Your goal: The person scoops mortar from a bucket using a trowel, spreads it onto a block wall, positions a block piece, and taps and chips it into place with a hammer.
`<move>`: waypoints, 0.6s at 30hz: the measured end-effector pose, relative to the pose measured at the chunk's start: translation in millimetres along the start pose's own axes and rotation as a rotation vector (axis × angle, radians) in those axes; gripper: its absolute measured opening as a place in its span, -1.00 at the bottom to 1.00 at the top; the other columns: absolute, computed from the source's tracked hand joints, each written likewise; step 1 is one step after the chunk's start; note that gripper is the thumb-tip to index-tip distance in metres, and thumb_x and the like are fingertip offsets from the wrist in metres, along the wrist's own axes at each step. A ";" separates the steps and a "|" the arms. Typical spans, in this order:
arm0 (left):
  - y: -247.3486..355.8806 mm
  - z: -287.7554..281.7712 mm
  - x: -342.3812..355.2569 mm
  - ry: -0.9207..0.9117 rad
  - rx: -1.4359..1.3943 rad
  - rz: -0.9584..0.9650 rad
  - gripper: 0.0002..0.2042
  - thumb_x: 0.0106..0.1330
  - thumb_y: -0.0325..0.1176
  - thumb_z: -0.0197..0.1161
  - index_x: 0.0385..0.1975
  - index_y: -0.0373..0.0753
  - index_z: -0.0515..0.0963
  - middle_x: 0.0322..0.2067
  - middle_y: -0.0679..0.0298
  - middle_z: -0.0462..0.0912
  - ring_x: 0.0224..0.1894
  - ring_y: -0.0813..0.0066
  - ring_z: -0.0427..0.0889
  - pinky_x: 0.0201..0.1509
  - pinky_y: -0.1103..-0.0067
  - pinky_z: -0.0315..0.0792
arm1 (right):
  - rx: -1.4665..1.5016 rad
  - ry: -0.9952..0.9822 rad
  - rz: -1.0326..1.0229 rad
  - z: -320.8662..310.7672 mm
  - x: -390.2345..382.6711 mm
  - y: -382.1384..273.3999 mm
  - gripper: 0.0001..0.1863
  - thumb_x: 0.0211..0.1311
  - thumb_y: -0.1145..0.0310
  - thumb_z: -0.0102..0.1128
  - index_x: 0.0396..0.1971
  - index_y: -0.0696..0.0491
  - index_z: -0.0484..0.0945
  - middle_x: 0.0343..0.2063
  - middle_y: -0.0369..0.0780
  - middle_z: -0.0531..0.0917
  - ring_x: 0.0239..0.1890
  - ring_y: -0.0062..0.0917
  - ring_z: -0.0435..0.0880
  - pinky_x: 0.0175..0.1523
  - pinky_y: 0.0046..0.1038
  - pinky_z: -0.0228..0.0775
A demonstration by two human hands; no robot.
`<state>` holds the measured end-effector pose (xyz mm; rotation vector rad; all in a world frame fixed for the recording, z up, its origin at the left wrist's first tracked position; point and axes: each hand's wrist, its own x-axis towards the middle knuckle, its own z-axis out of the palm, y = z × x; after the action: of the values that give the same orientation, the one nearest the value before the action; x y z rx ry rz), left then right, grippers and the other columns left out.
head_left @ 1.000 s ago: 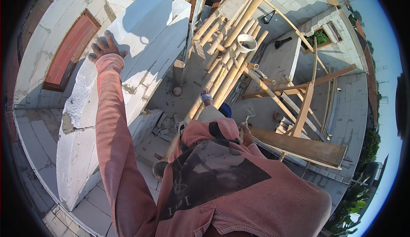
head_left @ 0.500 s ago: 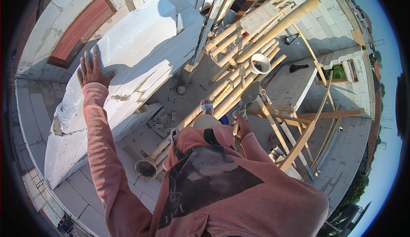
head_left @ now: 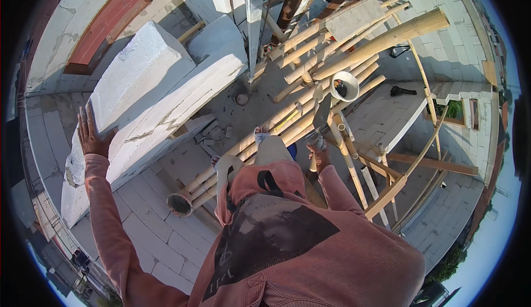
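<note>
My left hand (head_left: pixel 93 134) lies flat, fingers spread, on the near end of a large white block (head_left: pixel 141 69) with a rough, chipped edge. This block sits along the top of a pale block wall (head_left: pixel 166 100) at my left. In my right hand (head_left: pixel 319 158) is the handle of a trowel (head_left: pixel 322 114), held low at my right side with its pointed grey blade directed away from me. Part of the handle is hidden by my fingers. Just beyond the blade, a white bucket (head_left: pixel 354 88) with dark things inside rests on the bamboo poles (head_left: pixel 307 122).
My feet are on the bamboo staging, high above a floor with rubble (head_left: pixel 210 135). Wooden planks (head_left: pixel 385 199) and thin poles stand at the right. A metal post (head_left: pixel 254 17) rises beyond the wall's far end. A red-panelled window (head_left: pixel 105 28) is at the far left.
My left hand has slid nearer along the block, toward its near end. The trowel blade has turned and now points more straight ahead. The whole view has shifted slightly.
</note>
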<state>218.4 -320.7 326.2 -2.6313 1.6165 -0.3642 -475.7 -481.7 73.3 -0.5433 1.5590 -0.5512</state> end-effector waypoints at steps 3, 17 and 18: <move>1.0 0.1 -0.7 -0.006 0.002 -0.008 0.14 -0.09 -0.02 0.58 0.51 0.04 -0.04 0.50 0.12 0.00 0.52 0.01 -0.03 0.54 0.17 -0.05 | -0.020 0.038 0.050 -14.0 2.7 2.2 -0.54 -0.10 0.38 0.57 -0.22 -0.02 0.47 -0.54 -0.34 0.54 -0.66 -0.59 0.50 -0.56 -0.52 0.39; 23.8 -6.4 3.0 -0.074 0.058 -0.184 0.14 -0.10 -0.05 0.60 0.51 0.18 -0.06 0.51 0.22 -0.01 0.54 0.14 -0.04 0.50 0.02 -0.02 | -0.209 -0.074 0.316 -73.0 60.1 59.0 -0.27 -0.08 0.42 0.54 0.14 -0.01 0.36 -0.49 -0.25 0.60 -0.64 -0.54 0.48 -0.57 -0.47 0.36; 21.4 -5.8 1.6 -0.064 0.065 -0.183 0.15 -0.10 -0.05 0.60 0.51 0.21 -0.06 0.51 0.24 -0.02 0.54 0.15 -0.04 0.50 0.02 -0.02 | -0.236 -0.085 0.307 -73.1 63.8 57.5 -0.26 -0.09 0.44 0.55 0.16 0.02 0.37 -0.49 -0.24 0.60 -0.64 -0.54 0.47 -0.56 -0.47 0.36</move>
<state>199.1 -331.4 328.9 -2.7184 1.3263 -0.3285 -553.0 -476.5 -8.7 -0.4850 1.5975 -0.1099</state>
